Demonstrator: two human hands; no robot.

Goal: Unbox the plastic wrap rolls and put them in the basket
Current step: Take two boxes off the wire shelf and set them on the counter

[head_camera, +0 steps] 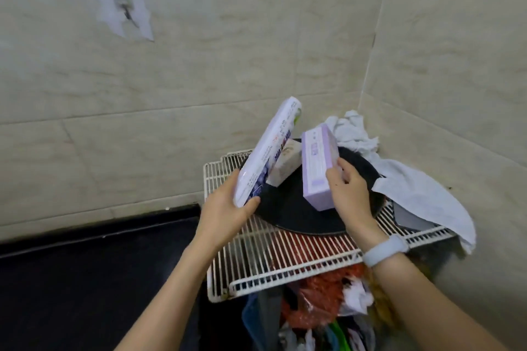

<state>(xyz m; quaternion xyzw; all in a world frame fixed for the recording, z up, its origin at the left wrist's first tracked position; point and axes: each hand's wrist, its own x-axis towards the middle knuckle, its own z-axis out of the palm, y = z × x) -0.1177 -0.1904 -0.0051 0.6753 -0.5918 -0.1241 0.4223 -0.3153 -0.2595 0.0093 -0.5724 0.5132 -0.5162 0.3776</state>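
My left hand (228, 208) grips the lower end of a long white box (265, 151) with blue fruit print, tilted up toward the wall. A shorter lilac box (318, 168) is held in my right hand (349, 194), its lower end down over a black pan (299, 208). Between the two boxes a third, cream-coloured box (286, 165) leans in the pan. No bare roll shows. No basket can be made out with certainty.
The pan rests on a white wire rack (271, 259) in the tiled corner. A white cloth (399, 179) drapes over the pan's right side. Under the rack hang plastic bags and clutter (322, 310). A black counter (85, 279) spreads to the left.
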